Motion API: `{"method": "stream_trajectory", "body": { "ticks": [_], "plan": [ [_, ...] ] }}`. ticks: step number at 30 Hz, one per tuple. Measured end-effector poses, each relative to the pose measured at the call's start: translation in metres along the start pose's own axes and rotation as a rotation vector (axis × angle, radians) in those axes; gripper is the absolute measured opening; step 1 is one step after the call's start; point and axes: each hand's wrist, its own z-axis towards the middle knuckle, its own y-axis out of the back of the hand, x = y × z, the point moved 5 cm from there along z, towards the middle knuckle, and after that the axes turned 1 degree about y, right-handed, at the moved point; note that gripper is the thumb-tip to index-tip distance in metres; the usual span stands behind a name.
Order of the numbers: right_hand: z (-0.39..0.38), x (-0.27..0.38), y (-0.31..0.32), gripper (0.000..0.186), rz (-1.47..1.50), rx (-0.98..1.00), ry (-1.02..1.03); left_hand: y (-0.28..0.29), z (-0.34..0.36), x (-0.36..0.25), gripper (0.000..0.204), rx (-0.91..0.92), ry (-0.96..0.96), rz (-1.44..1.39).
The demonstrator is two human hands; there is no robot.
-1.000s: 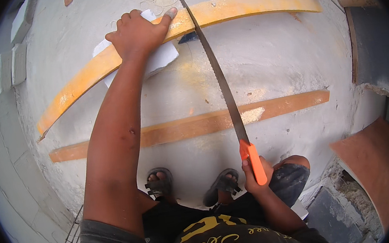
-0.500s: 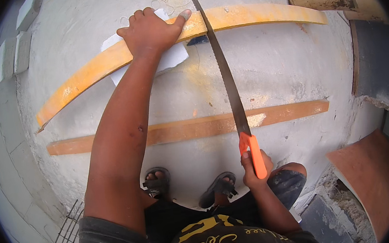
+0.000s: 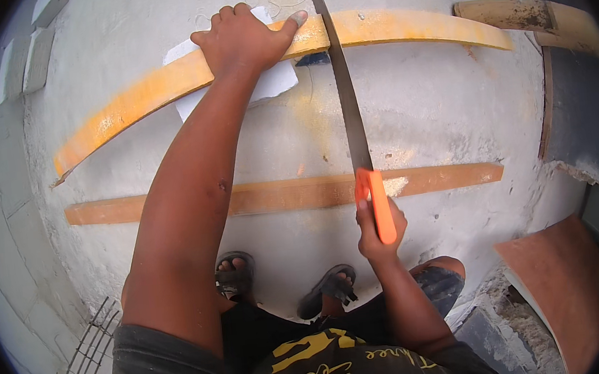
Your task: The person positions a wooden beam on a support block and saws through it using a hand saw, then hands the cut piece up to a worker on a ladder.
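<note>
A long yellow-stained wooden plank [image 3: 414, 24] lies crosswise, its middle over a white block [image 3: 277, 87]. My left hand [image 3: 246, 44] grips the plank left of the saw, fingers over its far edge and thumb along its top. My right hand [image 3: 381, 228] is closed around the orange handle of a handsaw [image 3: 352, 117]. The blade crosses the plank just right of my left thumb, its tip running out past the upper picture edge. How deep the blade sits in the wood I cannot tell.
Between my feet and the plank lies a brown wooden board [image 3: 286, 195]. A bamboo pole [image 3: 506, 14] is at the upper right, a curved brown sheet [image 3: 565, 284] at the lower right. Grey blocks [image 3: 13, 69] stand far left, wire mesh [image 3: 85, 359] at the lower left.
My right hand has pushed the saw forward, away from my body, along the cut line. My left hand stays on the plank. The whole view has shifted slightly.
</note>
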Motion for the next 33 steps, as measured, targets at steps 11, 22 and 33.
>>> {"method": "stream_trajectory", "body": {
  "ticks": [11, 22, 33],
  "plan": [
    [-0.058, -0.033, 0.039, 0.014, -0.096, 0.086, -0.211, -0.003, -0.005, 0.003, 0.1, 0.102, 0.041, 0.008],
    [-0.03, -0.038, 0.018, 0.014, -0.023, -0.018, -0.082, 0.0, -0.007, 0.0, 0.099, 0.021, -0.001, -0.022],
    [0.056, -0.018, -0.022, 0.017, 0.091, -0.028, -0.075, -0.001, -0.005, 0.001, 0.1, -0.023, -0.004, -0.003]
  ]
}}
